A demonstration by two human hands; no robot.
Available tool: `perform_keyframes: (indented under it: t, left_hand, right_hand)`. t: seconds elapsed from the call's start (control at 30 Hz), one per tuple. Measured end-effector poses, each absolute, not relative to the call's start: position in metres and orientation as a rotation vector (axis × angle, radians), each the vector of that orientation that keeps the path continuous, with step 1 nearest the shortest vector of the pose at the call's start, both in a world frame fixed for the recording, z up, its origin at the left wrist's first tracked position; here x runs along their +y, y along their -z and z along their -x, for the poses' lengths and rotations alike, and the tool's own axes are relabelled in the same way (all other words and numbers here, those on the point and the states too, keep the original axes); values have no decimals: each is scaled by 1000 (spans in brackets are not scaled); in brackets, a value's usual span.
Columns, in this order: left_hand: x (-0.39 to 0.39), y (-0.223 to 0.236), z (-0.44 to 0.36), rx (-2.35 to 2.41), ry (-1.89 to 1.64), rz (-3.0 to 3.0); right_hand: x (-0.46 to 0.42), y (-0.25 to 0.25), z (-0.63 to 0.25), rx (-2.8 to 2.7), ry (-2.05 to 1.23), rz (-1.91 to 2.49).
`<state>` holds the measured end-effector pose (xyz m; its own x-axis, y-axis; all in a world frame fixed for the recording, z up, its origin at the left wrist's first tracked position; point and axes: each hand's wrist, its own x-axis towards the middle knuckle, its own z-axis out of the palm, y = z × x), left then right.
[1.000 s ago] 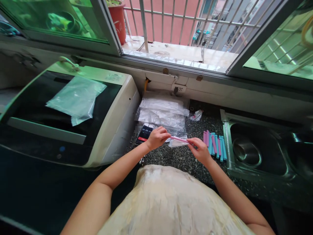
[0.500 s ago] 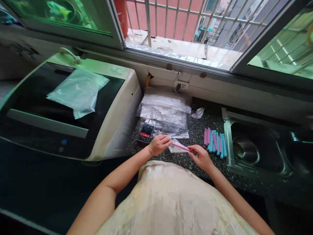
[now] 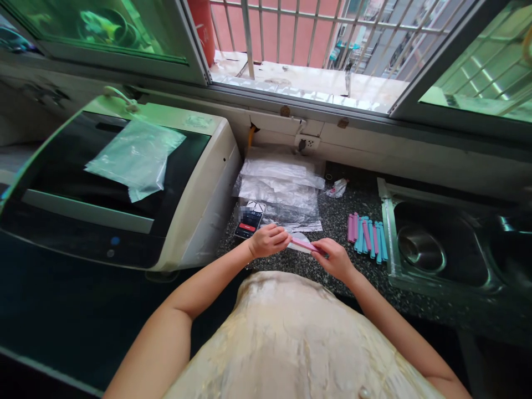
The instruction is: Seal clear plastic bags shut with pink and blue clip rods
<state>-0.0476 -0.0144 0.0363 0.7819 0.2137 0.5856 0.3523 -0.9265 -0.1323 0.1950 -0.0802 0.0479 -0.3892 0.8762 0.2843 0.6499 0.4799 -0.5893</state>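
Observation:
Between my two hands a pink bag sealing clip point(image 3: 303, 244) lies slantwise, with a small whitish plastic bag point(image 3: 298, 237) along it. My left hand point(image 3: 270, 240) pinches the clip's left end. The right end is gripped by the thumb and fingers of my right hand point(image 3: 331, 257). My fingertips hide both ends, and I cannot tell whether the clip is locked over the bag. To the right, several pink and blue clips point(image 3: 366, 237) lie in a row on the speckled counter point(image 3: 337, 213).
Flat clear plastic bags point(image 3: 280, 188) are spread behind my hands, with a phone point(image 3: 250, 219) beside them. A crumpled wrapper point(image 3: 337, 188) lies near the wall. At right is a metal sink point(image 3: 386, 221); at left, a washing machine point(image 3: 199, 210) carries another plastic bag point(image 3: 139, 155).
My hands dipped slightly with the clip, then came up a little. The right hand has moved left, closer to my left hand. The camera view has shifted slightly.

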Motion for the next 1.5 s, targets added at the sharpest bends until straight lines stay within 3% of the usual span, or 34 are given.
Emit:
perform_keyframes:
  t: [0.67,0.97,1.5]
  left_hand:
    - [-19,-40,42,-597,1136,2717]
    - [-28,-38,20,-1847,1680,2768]
    - [-30,-45,7,-2126,1358,2977]
  right_hand:
    - [-81,-67,-193,-2158,-304,1288]
    - [-81,-69,-190,-2087,-113,1340]
    - [-80,-58,-179,-2064,-199,1346]
